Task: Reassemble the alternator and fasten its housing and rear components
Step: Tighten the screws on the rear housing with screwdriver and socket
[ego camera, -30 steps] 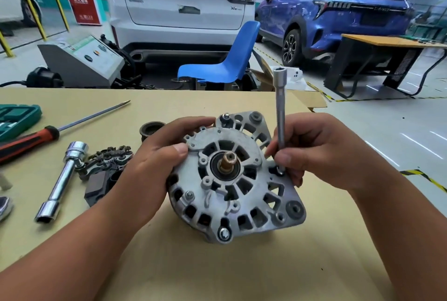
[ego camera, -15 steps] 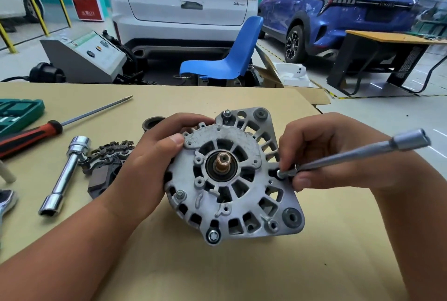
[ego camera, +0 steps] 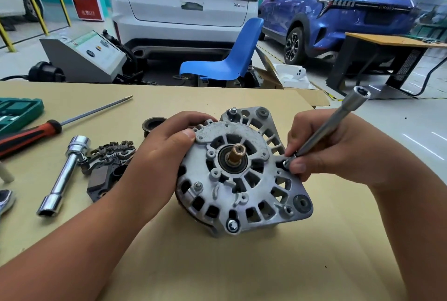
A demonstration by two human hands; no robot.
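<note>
The alternator stands on edge in the middle of the counter, its rear housing face and copper-tipped shaft turned toward the camera. The left hand grips its left rim, thumb laid on the housing face. The right hand is curled round a long socket wrench. The wrench's lower end sits at a bolt on the housing's right edge, and its shaft leans up to the right. To the left lie a second socket wrench, a dark finned part, a red-handled screwdriver and a green tool case
</note>
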